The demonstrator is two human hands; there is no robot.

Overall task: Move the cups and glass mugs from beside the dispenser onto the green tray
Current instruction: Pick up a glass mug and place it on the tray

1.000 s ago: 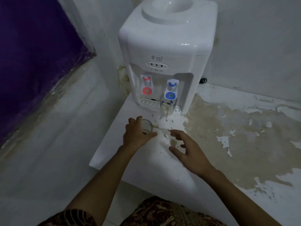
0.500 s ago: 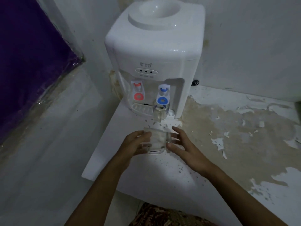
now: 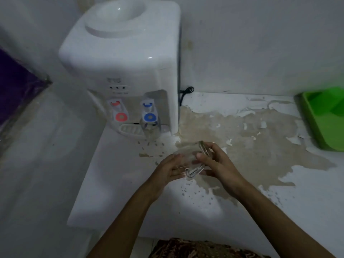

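Both hands hold a glass mug (image 3: pixel 193 161) above the surface: left hand (image 3: pixel 168 169) and right hand (image 3: pixel 217 164) fingers clamped round it, tipped sideways. The tray (image 3: pixel 314 125) lies far right, nearer the right hand

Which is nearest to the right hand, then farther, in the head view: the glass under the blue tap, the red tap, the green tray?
From the right hand:
1. Glass, ahead-left under the blue tap.
2. Red tap, further left on the dispenser.
3. Green tray, far right by the wall.
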